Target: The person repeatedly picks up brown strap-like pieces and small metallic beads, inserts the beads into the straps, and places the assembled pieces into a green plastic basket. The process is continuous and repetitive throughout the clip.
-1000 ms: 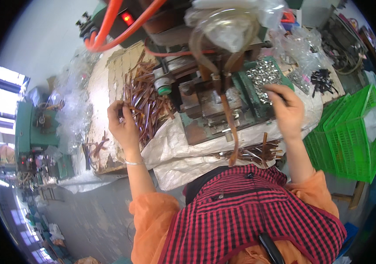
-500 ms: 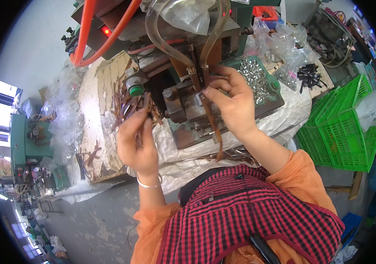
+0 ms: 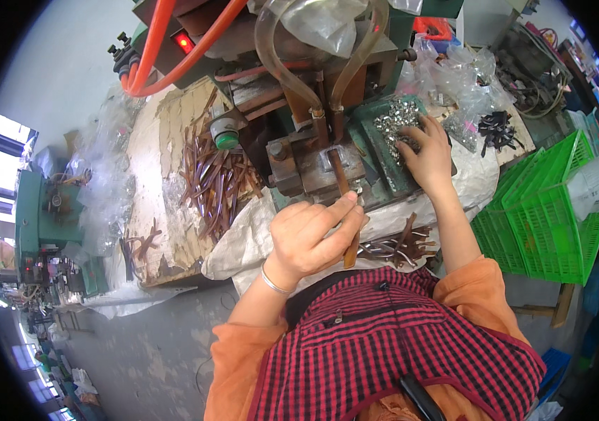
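My left hand (image 3: 313, 235) pinches a brown strap (image 3: 340, 175) between thumb and fingers. The strap's far end lies on the metal block (image 3: 311, 172) of the press, under its clear tubes, and its near end hangs below my fingers. My right hand (image 3: 431, 156) reaches into a green tray (image 3: 382, 172) on the right. Its thumb and fingers are apart and bent over a heap of small shiny metal pieces (image 3: 392, 126), with the fingertips at the pieces. No piece shows clearly between them.
A pile of brown straps (image 3: 211, 175) lies left of the press, more straps (image 3: 404, 242) at the table's near edge. Orange hoses (image 3: 204, 52) and a green button (image 3: 226, 139) are on the press. Green crates (image 3: 538, 210) and black pieces (image 3: 499, 130) stand or lie right.
My left hand has come from the strap pile to the strap at the press and grips it. My right hand has left that strap and moved right to the metal pieces.
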Demonstrator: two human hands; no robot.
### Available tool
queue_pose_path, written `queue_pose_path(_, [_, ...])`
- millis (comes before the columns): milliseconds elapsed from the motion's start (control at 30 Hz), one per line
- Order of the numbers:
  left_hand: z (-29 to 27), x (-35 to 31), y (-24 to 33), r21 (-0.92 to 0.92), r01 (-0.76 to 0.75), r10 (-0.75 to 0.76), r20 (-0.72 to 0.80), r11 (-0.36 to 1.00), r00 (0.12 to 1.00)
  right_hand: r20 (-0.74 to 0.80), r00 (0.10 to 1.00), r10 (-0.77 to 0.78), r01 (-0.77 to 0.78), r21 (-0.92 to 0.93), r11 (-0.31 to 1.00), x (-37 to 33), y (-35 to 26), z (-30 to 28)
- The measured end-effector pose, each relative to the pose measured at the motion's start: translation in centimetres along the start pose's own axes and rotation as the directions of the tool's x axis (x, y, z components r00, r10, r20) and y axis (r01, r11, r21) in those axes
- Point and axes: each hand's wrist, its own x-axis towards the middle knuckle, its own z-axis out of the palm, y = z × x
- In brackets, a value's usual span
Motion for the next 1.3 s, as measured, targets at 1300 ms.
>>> queue_pose_path(1300, [-9.4, -14.3, -16.5, 0.695, 0.702, -0.880, -0.224, 0.158, 0.419, 0.007, 0.954, 0.301, -0.254, 0.557, 0.791, -3.4, 0.1, -4.3])
